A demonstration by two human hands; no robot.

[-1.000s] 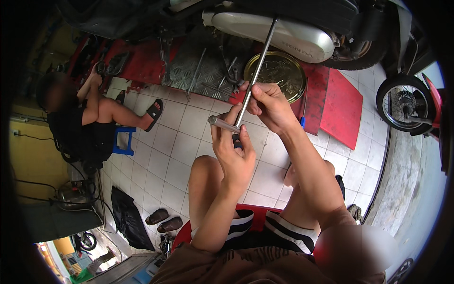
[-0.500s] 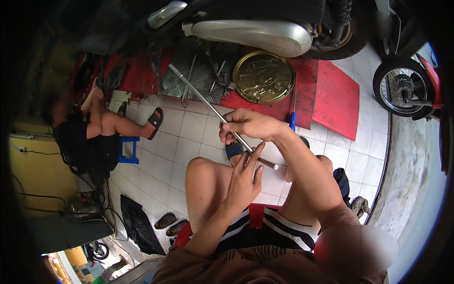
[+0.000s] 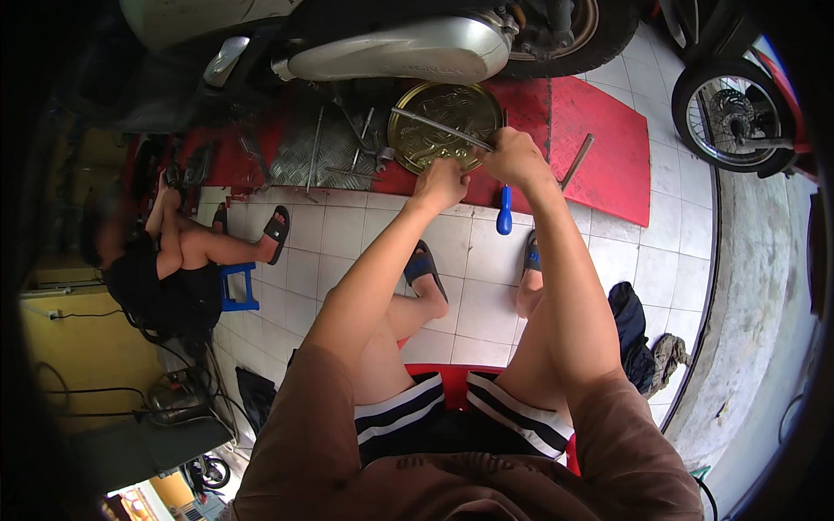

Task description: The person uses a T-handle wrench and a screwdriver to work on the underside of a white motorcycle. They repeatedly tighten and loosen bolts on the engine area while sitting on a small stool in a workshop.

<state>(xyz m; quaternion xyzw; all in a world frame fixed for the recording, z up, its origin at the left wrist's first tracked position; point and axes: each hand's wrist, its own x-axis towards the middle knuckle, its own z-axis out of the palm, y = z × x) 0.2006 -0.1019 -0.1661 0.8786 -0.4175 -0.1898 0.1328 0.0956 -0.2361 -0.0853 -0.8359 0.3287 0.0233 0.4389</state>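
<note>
My right hand (image 3: 517, 162) is closed around a long silver metal rod (image 3: 439, 126), which points left over the round gold tray (image 3: 419, 95). My left hand (image 3: 441, 184) is curled at the tray's near rim; what its fingers hold, if anything, is hidden. To the right of my right wrist, a brownish metal rod (image 3: 578, 162) slants over the red platform; its lower end passes behind my forearm, and I cannot tell whether it is held. Just below my right hand, a blue-handled screwdriver (image 3: 504, 211) juts over the platform's near edge.
A motorcycle with a silver side case (image 3: 400, 50) stands on the red platform (image 3: 599, 130). Wrenches and bars lie on the metal plate (image 3: 300, 156). At left, a person (image 3: 165, 252) sits on a blue stool (image 3: 237, 286). A spoked wheel (image 3: 734, 117) is at the right.
Both hands have reached forward from above my lap to the gold tray. The silver rod has moved with my right hand. The brownish rod now shows right of my right wrist.
</note>
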